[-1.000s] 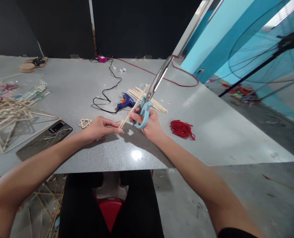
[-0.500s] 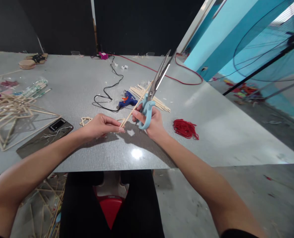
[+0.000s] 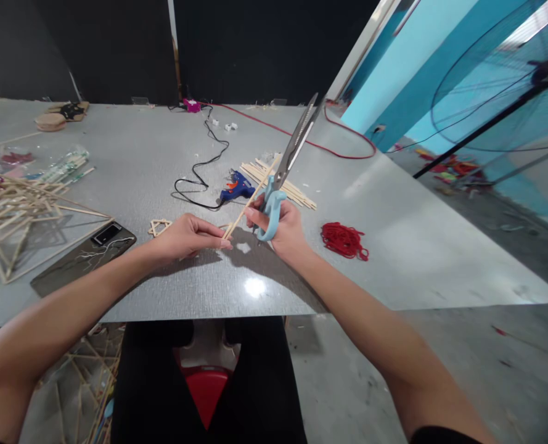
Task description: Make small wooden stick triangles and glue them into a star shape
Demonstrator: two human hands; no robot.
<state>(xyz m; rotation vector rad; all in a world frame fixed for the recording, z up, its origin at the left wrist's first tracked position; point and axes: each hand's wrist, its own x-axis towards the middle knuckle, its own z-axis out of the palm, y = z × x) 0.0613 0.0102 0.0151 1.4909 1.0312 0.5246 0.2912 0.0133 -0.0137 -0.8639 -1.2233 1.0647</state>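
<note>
My left hand [image 3: 191,235] is closed over the table, thumb and fingers pinching the near end of a thin wooden stick [image 3: 242,213]. A second short stick piece seems to lie alongside at the fingertips. The stick slants up and away past the fingers of my right hand [image 3: 288,233], which is wrapped round a pair of scissors [image 3: 270,213] with light blue handles. Their long metal blades point up and away. Whether the right fingers also grip the stick, I cannot tell. Beside my left wrist lies a small star-shaped stick frame [image 3: 159,227].
A blue glue gun [image 3: 237,187] with a black cord and a pile of sticks [image 3: 296,190] lie beyond my hands. Red yarn [image 3: 344,240] is at right. Stick frames [image 3: 19,213] and a dark board with a phone [image 3: 106,234] fill the left.
Both hands keep their hold and hardly move. The whole view has shifted very slightly.
</note>
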